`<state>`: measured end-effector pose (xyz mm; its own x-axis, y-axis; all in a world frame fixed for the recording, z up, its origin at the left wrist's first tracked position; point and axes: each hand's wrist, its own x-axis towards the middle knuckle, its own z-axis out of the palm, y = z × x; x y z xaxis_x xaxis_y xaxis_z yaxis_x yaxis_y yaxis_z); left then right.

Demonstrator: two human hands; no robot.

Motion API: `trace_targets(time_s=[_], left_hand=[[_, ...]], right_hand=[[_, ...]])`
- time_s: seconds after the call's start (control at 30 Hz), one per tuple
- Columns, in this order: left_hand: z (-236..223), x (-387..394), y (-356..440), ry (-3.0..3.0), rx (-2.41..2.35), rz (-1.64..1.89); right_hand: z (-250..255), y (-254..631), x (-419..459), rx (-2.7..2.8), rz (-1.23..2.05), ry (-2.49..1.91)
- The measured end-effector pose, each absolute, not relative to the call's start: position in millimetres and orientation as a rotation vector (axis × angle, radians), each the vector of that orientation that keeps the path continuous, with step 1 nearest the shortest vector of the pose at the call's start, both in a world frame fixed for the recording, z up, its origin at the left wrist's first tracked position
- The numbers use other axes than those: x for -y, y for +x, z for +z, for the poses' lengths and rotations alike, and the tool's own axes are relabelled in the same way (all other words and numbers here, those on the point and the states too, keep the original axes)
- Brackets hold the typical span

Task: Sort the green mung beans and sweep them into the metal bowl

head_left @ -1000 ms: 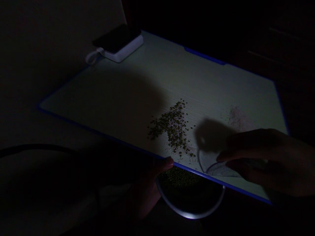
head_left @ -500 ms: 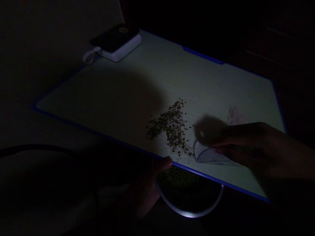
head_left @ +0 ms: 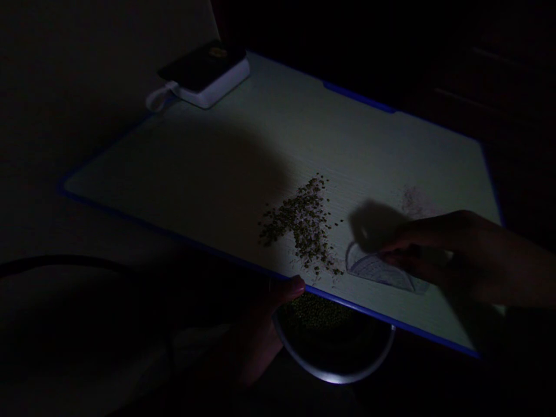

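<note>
In dim light, a pale board [head_left: 369, 145] with a blue rim bears a patch of green beans mixed with pale grains [head_left: 304, 223]. My right hand [head_left: 452, 249] pinches a clear semicircular protractor [head_left: 377, 271] between thumb and fingers, just right of the patch and low over the board. My left hand [head_left: 273, 313] is at the board's front edge. Its thumb lies over the blue rim, and the other fingers are hidden beneath. Against that hand, partly under the board, is a metal-rimmed bowl [head_left: 336, 379] with green beans [head_left: 319, 310] inside.
A white box-like device [head_left: 228, 81] with a dark top and a strap loop sits at the board's far left corner. A small pile of pale grains [head_left: 414, 200] lies beyond my right hand. A dark curved cable or strap [head_left: 65, 260] runs at the left.
My right hand has shifted slightly right with the protractor, drawing it away from the bean patch, and the protractor's tilt has changed. My left hand, the bowl and the board look the same.
</note>
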<state>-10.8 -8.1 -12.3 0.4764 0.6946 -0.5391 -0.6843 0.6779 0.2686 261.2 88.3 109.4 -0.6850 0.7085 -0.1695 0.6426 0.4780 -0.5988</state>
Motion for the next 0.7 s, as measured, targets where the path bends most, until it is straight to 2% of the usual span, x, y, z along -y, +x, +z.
trace_targets(time_s=[0.17,0.7], left_hand=[[-10.7,6.9,-10.0,0.033,-0.663,0.875],[-15.7,8.4,-9.9,0.03,-0.661,0.831]], right_hand=[[109.5,261.2,-86.3,2.563,0.935,-1.21],[108.4,248.0,-80.1,2.626,1.047,-1.056]])
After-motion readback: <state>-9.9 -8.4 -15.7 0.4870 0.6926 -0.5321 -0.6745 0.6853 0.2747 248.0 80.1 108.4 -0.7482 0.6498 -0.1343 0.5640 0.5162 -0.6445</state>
